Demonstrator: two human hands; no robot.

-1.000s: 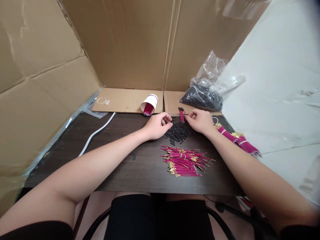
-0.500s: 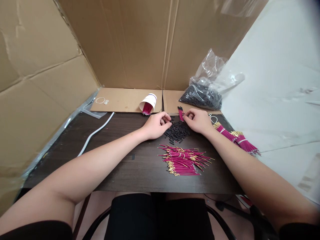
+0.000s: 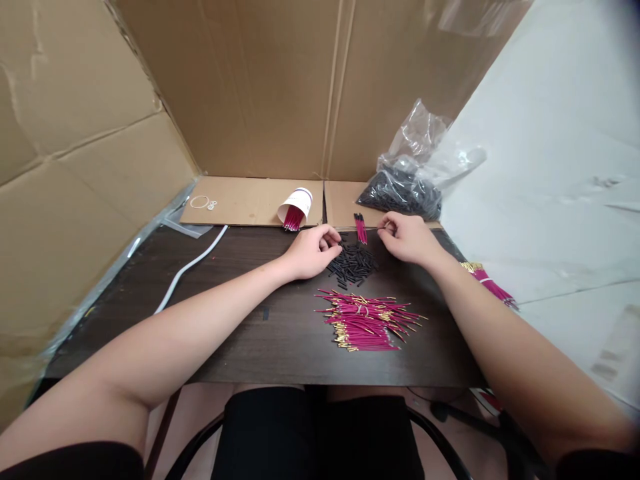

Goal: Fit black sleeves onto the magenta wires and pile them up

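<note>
My left hand [image 3: 315, 252] rests at the left edge of a loose pile of short black tubes [image 3: 354, 265]. Its thumb and fingers are curled together at the tips; whatever is between them is too small to make out. Right of the pile's far end, my right hand [image 3: 406, 237] hovers with fingers loosely bent and a gap at the thumb, nothing visible in it. Between the hands lies a small row of magenta wires with black ends [image 3: 361, 229]. Closer to me is a heap of magenta wires with gold tips [image 3: 365, 320], partly tied.
A white paper cup [image 3: 299, 202] lies tipped with magenta wires inside. A clear bag of black tubes [image 3: 403, 190] leans at the back right. Tied wires [image 3: 493, 283] lie beyond my right forearm. Rubber rings [image 3: 200, 201] and a white cable [image 3: 187, 270] are leftward. Cardboard walls [image 3: 240, 87] enclose the back.
My right hand has moved right, away from the small row of wires, and now covers one tied bundle at the right. My left hand stays put beside the black tubes.
</note>
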